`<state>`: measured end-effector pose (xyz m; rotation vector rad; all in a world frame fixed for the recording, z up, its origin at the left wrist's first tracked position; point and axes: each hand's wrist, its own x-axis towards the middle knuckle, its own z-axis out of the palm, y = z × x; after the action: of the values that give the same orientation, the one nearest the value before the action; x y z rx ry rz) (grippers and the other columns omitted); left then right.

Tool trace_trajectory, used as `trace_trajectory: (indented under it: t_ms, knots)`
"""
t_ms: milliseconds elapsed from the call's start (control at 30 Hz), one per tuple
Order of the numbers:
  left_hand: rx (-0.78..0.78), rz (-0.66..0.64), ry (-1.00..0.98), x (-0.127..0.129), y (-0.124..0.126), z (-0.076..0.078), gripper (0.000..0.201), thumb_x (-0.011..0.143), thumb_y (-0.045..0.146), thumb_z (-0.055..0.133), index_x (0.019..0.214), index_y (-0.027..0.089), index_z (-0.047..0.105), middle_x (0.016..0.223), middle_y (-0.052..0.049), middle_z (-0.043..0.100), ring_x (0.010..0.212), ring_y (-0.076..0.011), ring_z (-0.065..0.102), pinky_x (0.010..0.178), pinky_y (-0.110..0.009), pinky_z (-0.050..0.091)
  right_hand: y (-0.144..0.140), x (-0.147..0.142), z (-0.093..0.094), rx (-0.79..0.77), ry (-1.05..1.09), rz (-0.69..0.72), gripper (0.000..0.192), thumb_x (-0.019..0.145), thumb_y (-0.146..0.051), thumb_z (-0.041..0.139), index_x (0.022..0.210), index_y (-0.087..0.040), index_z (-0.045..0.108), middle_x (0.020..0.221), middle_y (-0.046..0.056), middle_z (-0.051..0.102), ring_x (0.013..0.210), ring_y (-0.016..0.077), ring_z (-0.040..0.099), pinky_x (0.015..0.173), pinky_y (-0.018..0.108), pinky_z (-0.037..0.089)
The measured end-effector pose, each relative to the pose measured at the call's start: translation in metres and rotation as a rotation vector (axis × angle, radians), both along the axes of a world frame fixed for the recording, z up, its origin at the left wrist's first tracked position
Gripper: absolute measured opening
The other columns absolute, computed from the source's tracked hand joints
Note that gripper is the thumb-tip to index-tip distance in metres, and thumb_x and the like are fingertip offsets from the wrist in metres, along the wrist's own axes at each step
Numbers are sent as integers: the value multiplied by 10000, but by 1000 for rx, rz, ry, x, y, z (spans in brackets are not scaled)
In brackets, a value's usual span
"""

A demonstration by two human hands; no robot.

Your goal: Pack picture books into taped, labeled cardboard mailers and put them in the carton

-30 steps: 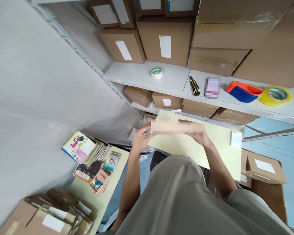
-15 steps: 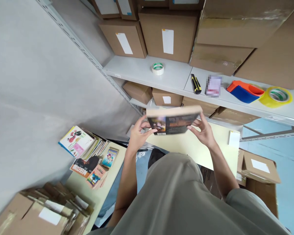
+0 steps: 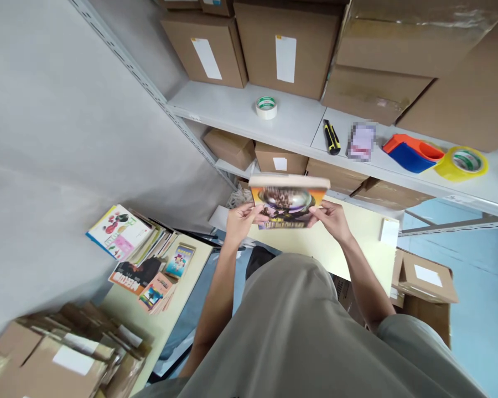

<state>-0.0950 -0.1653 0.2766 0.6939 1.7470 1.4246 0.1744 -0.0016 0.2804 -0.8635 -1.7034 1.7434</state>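
A thick book (image 3: 288,204) with an orange, illustrated cover is held up between my two hands, tilted so its pale page edge faces up. My left hand (image 3: 241,222) grips its left side, thumb on the cover. On the other side my right hand (image 3: 332,220) pinches the right edge, thumb also on the cover. The cover picture is smeared by motion. Below and behind the book is a pale yellow table (image 3: 357,254).
A grey shelf (image 3: 294,119) ahead carries a tape roll (image 3: 266,108), a box cutter (image 3: 331,137), a tape dispenser (image 3: 413,153), yellow tape (image 3: 460,164) and cardboard boxes (image 3: 288,47). Left, a side table holds magazines (image 3: 122,232), small books (image 3: 156,293) and folded cartons (image 3: 78,342).
The book has been turned over: a dark side faced me before, and now an orange illustrated cover does. Both hands still hold it. The view has shifted slightly.
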Motion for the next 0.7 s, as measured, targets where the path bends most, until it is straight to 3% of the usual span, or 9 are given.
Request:
trace_trajectory:
  t_ms: [133, 200, 267, 367, 433, 500, 567, 633, 700]
  knots:
    - [-85, 19, 28, 9, 4, -4, 761, 813, 944, 872, 779, 188, 787, 666, -114, 818, 564, -274, 822, 567, -356, 705, -7, -11, 1, -2, -54, -36, 792, 870, -998, 843, 650, -283, 585, 436, -2, 634, 361, 163, 571, 481, 304, 529]
    - [-78, 22, 13, 11, 2, -5, 801, 778, 976, 880, 857, 182, 811, 733, -133, 856, 642, -301, 865, 635, -385, 746, -10, -13, 0, -24, -65, -31, 779, 847, -1005, 855, 697, -279, 617, 480, 12, 684, 350, 166, 565, 416, 293, 442]
    - [-55, 43, -11, 10, 0, -5, 873, 815, 1025, 810, 955, 164, 832, 846, -176, 897, 776, -338, 913, 743, -421, 782, -12, -12, -3, -53, -55, -12, 769, 823, -1010, 872, 760, -278, 646, 560, 38, 757, 381, 195, 625, 414, 304, 457]
    - [-33, 72, -66, 3, -4, -3, 1063, 941, 1118, 493, 1075, 125, 848, 963, -241, 911, 935, -383, 937, 773, -434, 784, -14, -7, -6, -110, 24, 47, 808, 877, -1079, 736, 899, -272, 711, 736, 99, 862, 605, 298, 823, 665, 433, 697]
    - [-14, 80, -100, -4, -7, 0, 1159, 972, 1129, 346, 1160, 108, 862, 1010, -248, 913, 1003, -399, 937, 762, -439, 779, -13, -4, -9, -144, 62, 89, 893, 922, -1129, 578, 1029, -262, 764, 891, 137, 911, 834, 362, 906, 919, 554, 741]
    - [32, 84, -99, -12, -11, 5, 1119, 987, 1097, 422, 1240, 110, 884, 1075, -222, 922, 1074, -395, 931, 820, -444, 782, -12, -2, -13, -159, 60, 118, 964, 937, -1148, 492, 1154, -260, 798, 1043, 149, 933, 1034, 390, 920, 1114, 623, 691]
    - [68, 51, -68, -18, -13, 11, 968, 955, 980, 714, 1383, 128, 880, 1114, -168, 931, 1115, -378, 921, 901, -440, 778, -11, -5, -20, -156, 36, 144, 946, 945, -1127, 539, 1247, -272, 811, 1211, 143, 929, 1210, 385, 893, 1251, 642, 618]
    - [85, -20, -23, -19, -12, 15, 962, 877, 767, 960, 1595, 151, 789, 1138, -125, 938, 1089, -354, 919, 938, -438, 775, -11, -13, -29, -166, 11, 157, 897, 944, -1089, 627, 1315, -293, 809, 1405, 129, 888, 1382, 371, 829, 1335, 645, 553]
    - [108, -53, 55, -11, -5, 18, 1063, 883, 599, 1008, 1779, 175, 624, 1209, -112, 940, 1059, -326, 918, 955, -445, 776, -12, -28, -38, -183, -13, 141, 887, 917, -1078, 688, 1334, -306, 820, 1571, 125, 817, 1549, 373, 723, 1394, 648, 495]
